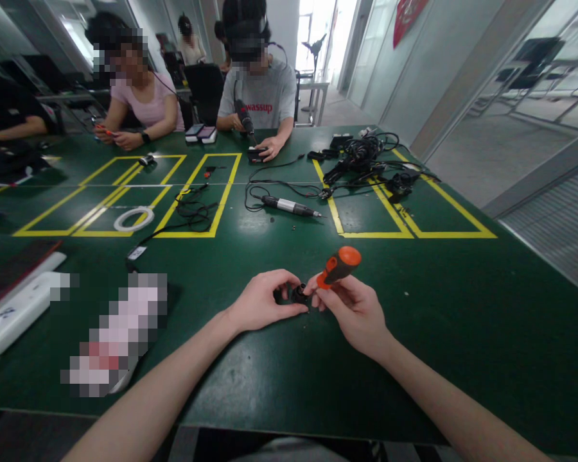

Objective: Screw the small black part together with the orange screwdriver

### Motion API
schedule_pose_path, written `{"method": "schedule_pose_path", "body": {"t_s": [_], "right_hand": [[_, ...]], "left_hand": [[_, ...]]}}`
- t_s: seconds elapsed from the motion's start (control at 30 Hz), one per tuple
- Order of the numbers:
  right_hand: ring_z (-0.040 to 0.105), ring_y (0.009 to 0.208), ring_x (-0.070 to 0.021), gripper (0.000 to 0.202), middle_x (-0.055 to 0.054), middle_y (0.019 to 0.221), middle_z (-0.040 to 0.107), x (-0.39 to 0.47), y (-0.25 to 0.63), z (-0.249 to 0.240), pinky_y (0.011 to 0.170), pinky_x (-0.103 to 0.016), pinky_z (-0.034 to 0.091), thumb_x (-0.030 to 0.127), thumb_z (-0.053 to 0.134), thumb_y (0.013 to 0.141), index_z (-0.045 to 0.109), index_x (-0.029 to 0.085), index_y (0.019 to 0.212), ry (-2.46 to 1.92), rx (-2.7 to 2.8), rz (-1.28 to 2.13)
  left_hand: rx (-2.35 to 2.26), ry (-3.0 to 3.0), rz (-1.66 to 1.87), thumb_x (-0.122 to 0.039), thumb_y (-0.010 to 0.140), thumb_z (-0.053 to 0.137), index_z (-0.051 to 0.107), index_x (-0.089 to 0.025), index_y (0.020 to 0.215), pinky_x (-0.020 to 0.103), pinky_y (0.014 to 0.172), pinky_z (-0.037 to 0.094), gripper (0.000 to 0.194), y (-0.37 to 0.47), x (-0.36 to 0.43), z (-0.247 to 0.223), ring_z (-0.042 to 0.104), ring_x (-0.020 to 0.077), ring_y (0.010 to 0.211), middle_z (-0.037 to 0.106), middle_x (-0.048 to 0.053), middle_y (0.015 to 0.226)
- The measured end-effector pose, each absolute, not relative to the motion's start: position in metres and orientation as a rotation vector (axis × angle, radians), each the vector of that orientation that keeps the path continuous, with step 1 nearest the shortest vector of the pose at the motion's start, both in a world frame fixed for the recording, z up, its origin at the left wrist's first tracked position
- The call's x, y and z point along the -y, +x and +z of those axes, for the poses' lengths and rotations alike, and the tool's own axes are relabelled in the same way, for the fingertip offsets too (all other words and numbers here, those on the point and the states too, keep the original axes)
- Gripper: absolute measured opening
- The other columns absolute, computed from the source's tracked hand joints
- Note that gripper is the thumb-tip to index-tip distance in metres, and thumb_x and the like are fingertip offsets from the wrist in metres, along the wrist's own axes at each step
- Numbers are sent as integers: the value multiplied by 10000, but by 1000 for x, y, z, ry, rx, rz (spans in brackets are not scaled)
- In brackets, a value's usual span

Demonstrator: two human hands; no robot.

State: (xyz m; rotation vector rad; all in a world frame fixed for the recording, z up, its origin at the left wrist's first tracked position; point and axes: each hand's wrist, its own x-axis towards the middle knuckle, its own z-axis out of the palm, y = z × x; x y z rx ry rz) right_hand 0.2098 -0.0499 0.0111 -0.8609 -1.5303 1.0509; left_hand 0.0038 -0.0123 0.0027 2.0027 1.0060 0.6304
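Observation:
My right hand [354, 308] is closed around the lower part of a screwdriver [338, 266] with an orange and dark grey handle. The handle leans up and to the right, and its shaft is hidden by my fingers. Beside it, my left hand [267, 298] curls its thumb and fingers around a small black round part [299, 293] on the green table. The part looks hollow at the top. Fingertips of my right hand come close to it, but I cannot tell whether the screwdriver tip touches it.
An electric screwdriver [289, 205] with a cord lies beyond my hands. Tangled black cables [361, 154] are at the back right. A white ring [133, 219] and a white power strip [14, 314] lie left. Across the table a person [257, 90] holds a drill.

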Motion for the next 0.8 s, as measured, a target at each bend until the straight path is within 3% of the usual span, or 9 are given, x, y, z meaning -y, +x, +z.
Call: {"method": "schedule_pose_path", "body": {"t_s": [0.53, 0.8], "right_hand": [[650, 600, -146, 371, -20, 706, 658, 50, 209, 10, 598, -287, 578, 505, 606, 1039, 701, 201, 851, -770, 1540, 1215], [701, 643, -155, 291, -38, 811, 751, 51, 206, 9, 646, -311, 628, 497, 722, 967, 692, 211, 1005, -797, 1459, 1223]], "left_hand": [[-1005, 1998, 654, -313, 820, 823, 693, -177, 921, 253, 698, 448, 214, 4, 13, 3, 584, 126, 733, 677, -14, 852], [-994, 1975, 660, -337, 818, 817, 695, -179, 945, 251, 701, 454, 236, 4, 12, 2, 585, 131, 750, 689, -3, 882]]}}
